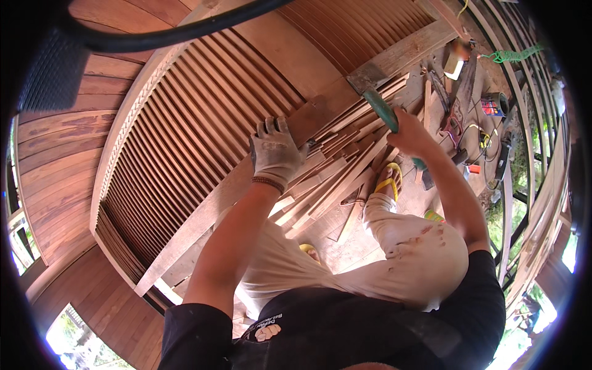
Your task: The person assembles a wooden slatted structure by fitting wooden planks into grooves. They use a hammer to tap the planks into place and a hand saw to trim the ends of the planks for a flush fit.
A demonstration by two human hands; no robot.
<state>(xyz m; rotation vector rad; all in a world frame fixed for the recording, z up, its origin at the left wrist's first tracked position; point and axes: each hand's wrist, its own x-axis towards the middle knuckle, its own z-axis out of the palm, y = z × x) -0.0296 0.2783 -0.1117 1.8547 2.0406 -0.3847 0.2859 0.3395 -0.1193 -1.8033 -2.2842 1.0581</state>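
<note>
A large wooden louvered panel [179,129] with rows of narrow slats stands tilted in front of me. My left hand [277,151], in a grey work glove, grips the panel's near wooden rail [225,191]; its fingers curl over the edge and the thumb lies apart on the near side. A small dark thing beside the thumb is too small to make out. My bare right hand [410,132] is closed around the green handle of a hammer [381,110]. The hammer's head is up at the rail, right of my left hand; whether it touches the wood I cannot tell.
Loose wooden strips [336,179] lie piled on the floor between the panel and my feet in yellow flip-flops. To the right are a handsaw [457,114], a tin can [493,105] and scattered tools. A dark curved bar [185,32] crosses the upper left.
</note>
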